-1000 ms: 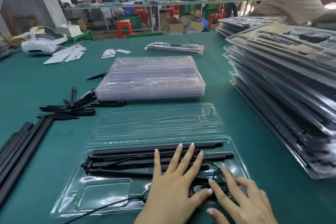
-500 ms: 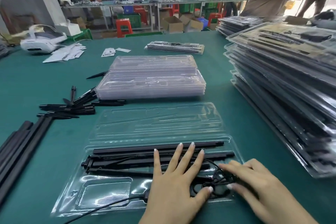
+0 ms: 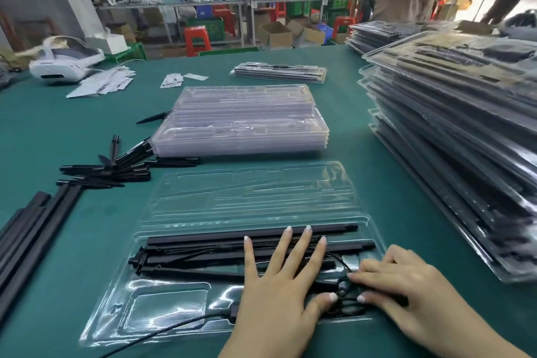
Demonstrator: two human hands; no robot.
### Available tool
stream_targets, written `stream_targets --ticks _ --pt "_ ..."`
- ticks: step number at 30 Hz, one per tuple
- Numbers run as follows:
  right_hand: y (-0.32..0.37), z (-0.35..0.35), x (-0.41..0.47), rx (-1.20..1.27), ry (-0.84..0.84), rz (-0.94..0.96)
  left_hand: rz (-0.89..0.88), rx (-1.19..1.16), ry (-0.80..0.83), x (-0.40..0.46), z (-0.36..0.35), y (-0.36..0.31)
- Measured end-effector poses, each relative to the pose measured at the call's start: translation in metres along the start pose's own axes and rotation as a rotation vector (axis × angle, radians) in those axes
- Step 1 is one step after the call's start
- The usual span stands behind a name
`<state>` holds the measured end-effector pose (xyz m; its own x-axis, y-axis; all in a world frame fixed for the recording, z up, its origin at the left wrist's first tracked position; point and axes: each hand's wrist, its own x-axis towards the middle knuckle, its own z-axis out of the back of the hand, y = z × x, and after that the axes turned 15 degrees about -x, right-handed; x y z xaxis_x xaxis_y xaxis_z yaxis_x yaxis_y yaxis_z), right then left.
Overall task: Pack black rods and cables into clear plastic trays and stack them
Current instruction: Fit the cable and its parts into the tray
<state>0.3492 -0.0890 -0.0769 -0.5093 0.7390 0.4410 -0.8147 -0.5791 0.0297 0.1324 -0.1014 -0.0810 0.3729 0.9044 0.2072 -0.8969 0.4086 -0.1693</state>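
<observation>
An open clear plastic tray (image 3: 174,314) lies on the green table in front of me, its lid half (image 3: 250,192) folded back. Several black rods (image 3: 203,253) lie lengthwise in it. My left hand (image 3: 279,291) rests flat on the rods with straight, spread fingers. My right hand (image 3: 406,291) has curled fingers pressing a coiled black cable (image 3: 345,299) into the tray's right end. A cable lead (image 3: 162,334) trails out over the tray's near edge.
A stack of empty clear trays (image 3: 241,122) sits behind the open one. Loose black rods (image 3: 107,171) and long bars (image 3: 26,227) lie at left. A tall stack of packed trays (image 3: 465,136) fills the right side. A few packed trays (image 3: 279,71) lie farther back.
My right hand has slid forward and to the right over the coiled cable, fingers curling onto it. The left hand has stayed flat on the rods.
</observation>
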Motion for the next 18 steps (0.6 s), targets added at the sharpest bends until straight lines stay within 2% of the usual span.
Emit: stream_targets --ticks 4,9,11,13,16,18 --pt "-0.005 0.004 0.003 0.155 0.079 -0.128 0.015 -0.010 -0.008 0.003 0.004 -0.002" --pt "-0.006 0.006 0.006 0.240 0.174 -0.205 -0.204 -0.057 -0.205 0.000 -0.002 -0.006" --pt "-0.006 0.006 0.008 0.212 0.222 -0.218 -0.266 -0.005 -0.210 -0.001 -0.007 -0.011" --pt "-0.007 0.005 0.012 0.179 0.283 -0.221 -0.253 -0.013 -0.177 -0.005 -0.010 -0.020" --pt "-0.008 0.006 0.018 0.169 0.343 -0.216 -0.113 -0.046 -0.013 -0.010 -0.013 -0.033" --pt "-0.008 0.006 0.020 0.179 0.360 -0.208 -0.091 -0.004 0.032 -0.014 -0.014 -0.037"
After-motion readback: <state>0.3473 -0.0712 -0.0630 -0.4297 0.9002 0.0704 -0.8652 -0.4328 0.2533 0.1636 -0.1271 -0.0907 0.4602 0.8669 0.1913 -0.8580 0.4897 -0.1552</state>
